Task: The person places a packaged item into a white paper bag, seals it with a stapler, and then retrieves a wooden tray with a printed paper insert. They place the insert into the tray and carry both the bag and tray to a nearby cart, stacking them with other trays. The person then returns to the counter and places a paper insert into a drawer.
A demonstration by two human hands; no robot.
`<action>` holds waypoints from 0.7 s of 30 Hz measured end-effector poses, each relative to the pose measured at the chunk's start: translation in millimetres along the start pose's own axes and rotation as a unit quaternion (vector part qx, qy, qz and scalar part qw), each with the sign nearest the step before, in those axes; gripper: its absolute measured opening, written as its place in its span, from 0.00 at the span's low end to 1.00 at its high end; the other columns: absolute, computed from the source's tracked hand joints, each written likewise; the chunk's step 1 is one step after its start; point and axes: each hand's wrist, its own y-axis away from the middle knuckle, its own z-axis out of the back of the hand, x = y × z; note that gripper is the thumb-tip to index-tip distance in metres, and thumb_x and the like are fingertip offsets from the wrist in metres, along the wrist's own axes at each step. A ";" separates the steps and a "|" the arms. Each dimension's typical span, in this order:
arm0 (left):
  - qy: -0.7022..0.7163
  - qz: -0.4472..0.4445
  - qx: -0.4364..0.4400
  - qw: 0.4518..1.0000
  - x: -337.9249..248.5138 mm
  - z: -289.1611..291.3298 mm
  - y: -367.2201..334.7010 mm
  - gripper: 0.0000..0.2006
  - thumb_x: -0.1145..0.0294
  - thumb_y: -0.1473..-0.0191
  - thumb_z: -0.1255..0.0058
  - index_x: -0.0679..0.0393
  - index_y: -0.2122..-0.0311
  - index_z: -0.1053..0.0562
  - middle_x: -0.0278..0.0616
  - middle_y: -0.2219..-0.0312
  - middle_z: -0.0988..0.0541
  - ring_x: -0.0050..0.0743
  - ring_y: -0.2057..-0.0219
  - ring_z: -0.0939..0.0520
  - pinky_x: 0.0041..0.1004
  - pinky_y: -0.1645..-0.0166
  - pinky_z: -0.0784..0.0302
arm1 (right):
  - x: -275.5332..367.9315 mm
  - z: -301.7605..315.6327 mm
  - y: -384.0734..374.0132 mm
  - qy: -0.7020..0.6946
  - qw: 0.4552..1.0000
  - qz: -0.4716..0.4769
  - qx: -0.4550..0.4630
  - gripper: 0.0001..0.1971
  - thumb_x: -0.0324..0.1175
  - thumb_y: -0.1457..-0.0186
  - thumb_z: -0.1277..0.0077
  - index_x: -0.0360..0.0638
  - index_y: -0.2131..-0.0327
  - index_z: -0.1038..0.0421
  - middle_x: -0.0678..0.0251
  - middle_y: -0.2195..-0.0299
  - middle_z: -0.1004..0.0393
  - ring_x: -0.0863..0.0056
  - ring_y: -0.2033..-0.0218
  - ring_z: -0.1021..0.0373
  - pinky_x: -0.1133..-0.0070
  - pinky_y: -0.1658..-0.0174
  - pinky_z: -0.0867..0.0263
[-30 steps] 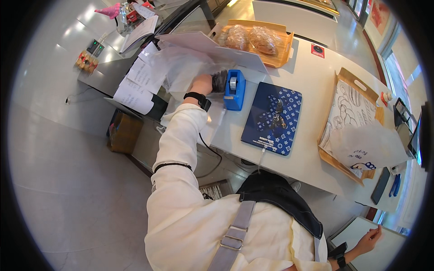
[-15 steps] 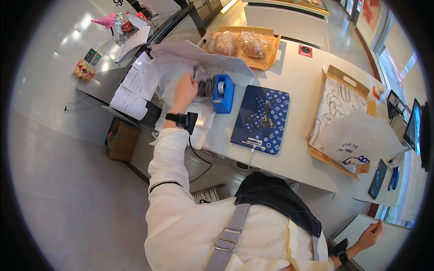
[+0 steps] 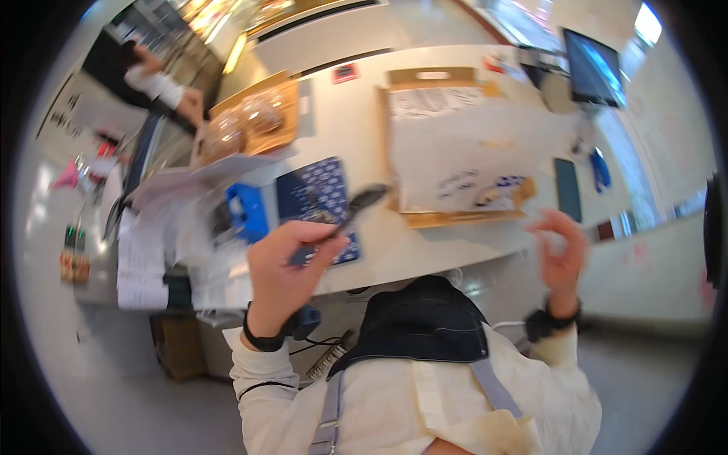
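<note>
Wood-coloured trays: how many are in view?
2: the left tray, under wrapped loaves beyond the blue tape dispenser; the right tray, partly covered by a white bag.

A dark spoon (image 3: 362, 202) is held aslant, bowl outward.

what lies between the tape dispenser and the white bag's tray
In the head view, a blue patterned pad and the dark spoon in the left hand.
</note>
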 end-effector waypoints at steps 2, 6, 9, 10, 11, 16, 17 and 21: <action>-0.023 -0.087 0.047 0.995 -25.3 -43.3 -17.7 0.07 0.76 0.58 0.39 0.60 0.72 0.25 0.42 0.78 0.23 0.31 0.80 0.22 0.21 0.75 0.29 | 30.8 -24.4 -45.1 -0.182 0.976 -0.033 0.115 0.20 0.29 0.52 0.47 0.37 0.53 0.34 0.59 0.60 0.27 0.66 0.61 0.30 0.73 0.56 0.36; -0.011 -0.219 0.117 0.969 -34.6 -102.1 -48.4 0.10 0.74 0.59 0.41 0.58 0.67 0.27 0.41 0.77 0.24 0.38 0.76 0.22 0.28 0.73 0.28 | 24.9 -47.6 -53.8 -0.277 0.957 0.006 0.084 0.16 0.26 0.48 0.52 0.36 0.54 0.34 0.60 0.58 0.30 0.65 0.56 0.34 0.73 0.55 0.37; -0.085 -0.291 0.095 0.948 -46.0 -114.0 -72.1 0.11 0.70 0.58 0.42 0.57 0.66 0.28 0.40 0.72 0.25 0.39 0.70 0.24 0.31 0.66 0.29 | 3.4 -40.1 -50.8 -0.297 0.955 -0.014 -0.001 0.11 0.25 0.43 0.59 0.36 0.56 0.34 0.59 0.62 0.30 0.68 0.60 0.32 0.76 0.56 0.37; -0.120 -0.310 0.064 0.941 -48.4 -117.3 -84.9 0.12 0.68 0.58 0.42 0.56 0.66 0.27 0.39 0.71 0.25 0.38 0.67 0.25 0.31 0.62 0.30 | -2.5 -34.1 -47.1 -0.317 0.946 -0.049 -0.036 0.11 0.25 0.43 0.59 0.36 0.57 0.34 0.59 0.63 0.29 0.69 0.61 0.32 0.77 0.57 0.37; -0.155 -0.327 0.033 0.932 -48.8 -121.0 -98.5 0.12 0.67 0.58 0.43 0.56 0.66 0.27 0.38 0.69 0.26 0.37 0.64 0.26 0.32 0.59 0.31 | -10.2 -27.7 -44.8 -0.337 0.935 -0.085 -0.070 0.10 0.25 0.42 0.60 0.36 0.58 0.33 0.59 0.64 0.29 0.70 0.63 0.32 0.79 0.57 0.37; -0.328 -0.294 0.043 0.897 -34.2 -141.4 -139.3 0.12 0.66 0.58 0.43 0.55 0.65 0.27 0.36 0.65 0.29 0.34 0.58 0.31 0.36 0.49 0.41 | -52.2 22.7 -65.2 0.013 0.994 -0.088 -0.069 0.07 0.27 0.42 0.60 0.37 0.62 0.33 0.64 0.75 0.29 0.79 0.79 0.34 0.82 0.74 0.38; -0.349 -0.286 0.043 0.891 -31.1 -144.6 -140.2 0.12 0.66 0.58 0.43 0.55 0.65 0.27 0.35 0.65 0.30 0.32 0.58 0.31 0.36 0.48 0.43 | -51.7 29.3 -79.0 0.036 0.996 -0.035 -0.071 0.07 0.27 0.43 0.59 0.39 0.63 0.33 0.65 0.76 0.30 0.77 0.81 0.35 0.81 0.76 0.39; -0.365 -0.189 0.070 0.909 -38.7 -146.7 -138.4 0.09 0.66 0.57 0.44 0.53 0.68 0.28 0.35 0.67 0.29 0.33 0.60 0.30 0.35 0.51 0.41 | -51.5 38.7 -130.1 0.106 0.992 0.066 -0.030 0.05 0.28 0.47 0.55 0.43 0.65 0.33 0.67 0.80 0.31 0.70 0.84 0.35 0.79 0.80 0.41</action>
